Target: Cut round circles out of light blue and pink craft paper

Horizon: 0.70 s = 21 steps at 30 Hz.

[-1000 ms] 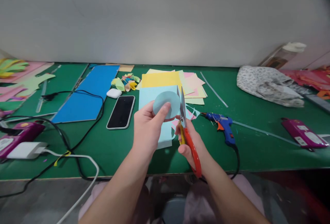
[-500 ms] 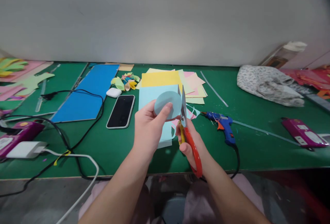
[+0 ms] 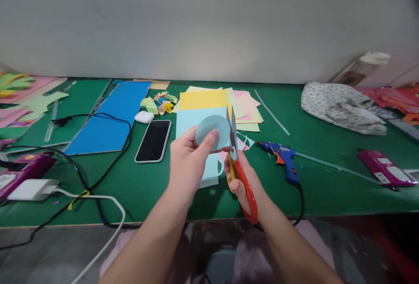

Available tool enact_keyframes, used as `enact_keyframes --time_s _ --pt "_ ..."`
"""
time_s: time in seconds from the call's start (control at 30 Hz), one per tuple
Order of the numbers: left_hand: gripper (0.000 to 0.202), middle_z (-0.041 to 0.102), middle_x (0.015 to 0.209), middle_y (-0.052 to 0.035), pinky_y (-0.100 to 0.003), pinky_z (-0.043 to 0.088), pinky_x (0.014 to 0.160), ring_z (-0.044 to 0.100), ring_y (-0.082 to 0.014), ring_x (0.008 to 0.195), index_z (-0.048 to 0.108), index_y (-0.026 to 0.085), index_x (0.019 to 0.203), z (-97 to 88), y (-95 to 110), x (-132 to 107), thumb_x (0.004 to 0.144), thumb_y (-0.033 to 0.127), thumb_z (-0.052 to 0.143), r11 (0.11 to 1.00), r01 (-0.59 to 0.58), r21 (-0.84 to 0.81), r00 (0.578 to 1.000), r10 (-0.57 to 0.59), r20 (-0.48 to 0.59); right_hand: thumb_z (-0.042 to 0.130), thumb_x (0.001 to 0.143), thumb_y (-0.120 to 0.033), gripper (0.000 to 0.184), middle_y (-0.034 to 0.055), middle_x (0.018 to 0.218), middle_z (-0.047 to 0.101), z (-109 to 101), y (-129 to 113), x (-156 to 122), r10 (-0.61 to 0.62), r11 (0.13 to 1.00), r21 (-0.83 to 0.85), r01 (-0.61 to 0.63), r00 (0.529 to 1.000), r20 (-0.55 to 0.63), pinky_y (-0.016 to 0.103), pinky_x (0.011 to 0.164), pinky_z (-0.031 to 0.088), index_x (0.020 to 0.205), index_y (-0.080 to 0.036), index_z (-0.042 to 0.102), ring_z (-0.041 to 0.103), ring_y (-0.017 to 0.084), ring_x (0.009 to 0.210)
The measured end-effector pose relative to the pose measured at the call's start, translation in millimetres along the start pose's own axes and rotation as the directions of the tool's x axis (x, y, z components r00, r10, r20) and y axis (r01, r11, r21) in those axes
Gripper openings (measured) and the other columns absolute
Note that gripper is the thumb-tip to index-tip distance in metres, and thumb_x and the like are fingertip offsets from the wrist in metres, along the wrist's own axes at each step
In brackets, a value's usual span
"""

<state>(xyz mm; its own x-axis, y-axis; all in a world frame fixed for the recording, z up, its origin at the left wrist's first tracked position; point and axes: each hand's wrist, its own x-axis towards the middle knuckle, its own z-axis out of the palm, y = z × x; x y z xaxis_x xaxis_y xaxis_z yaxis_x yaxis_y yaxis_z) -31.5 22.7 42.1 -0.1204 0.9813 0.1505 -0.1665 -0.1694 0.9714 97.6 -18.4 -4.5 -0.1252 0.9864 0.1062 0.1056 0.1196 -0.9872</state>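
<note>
Left fingers (image 3: 206,144) on a dull-blue paper disc (image 3: 214,123)

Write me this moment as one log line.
left hand: holds round light-blue paper | right hand: holds red-handled metal scissors | blades: parted

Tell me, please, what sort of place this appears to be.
It looks like a craft workspace, perhaps a small workshop or classroom: coloured paper sheets and a blue glue gun lie on a green table, and the right hand holds scissors.
</note>
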Motion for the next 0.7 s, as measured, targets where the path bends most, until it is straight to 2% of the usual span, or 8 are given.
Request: enact_keyframes --time_s 0.13,0.7 --pt "0.024 0.067 0.074 0.0003 -0.025 0.057 0.061 0.061 -0.0133 0.067 0.070 0.017 0.084 -0.6 0.4 0.1 0.071 0.037 0.072 1.000 -0.018 0.021 1.000 0.018 -0.009 0.046 0.055 -0.088 0.098 0.0018 0.085 0.047 -1.1 1.7 0.1 0.002 1.000 0.003 -0.002 1.000 0.025 0.027 0.059 0.041 0.128 -0.023 0.042 0.046 0.015 0.068" --pt "0.024 0.068 0.076 -0.0002 -0.026 0.055 0.063 0.061 -0.0149 0.070 0.070 0.018 0.084 -0.4 0.2 0.3 0.071 0.038 0.072 0.997 -0.017 0.080 1.000 0.018 -0.018 0.045 0.058 -0.087 0.092 -0.0003 0.079 0.045 -2.3 -2.9 0.6 0.037 0.999 0.001 -0.037 0.999 0.035 0.025 0.052 0.039 0.123 -0.022 0.043 0.043 0.014 0.063"
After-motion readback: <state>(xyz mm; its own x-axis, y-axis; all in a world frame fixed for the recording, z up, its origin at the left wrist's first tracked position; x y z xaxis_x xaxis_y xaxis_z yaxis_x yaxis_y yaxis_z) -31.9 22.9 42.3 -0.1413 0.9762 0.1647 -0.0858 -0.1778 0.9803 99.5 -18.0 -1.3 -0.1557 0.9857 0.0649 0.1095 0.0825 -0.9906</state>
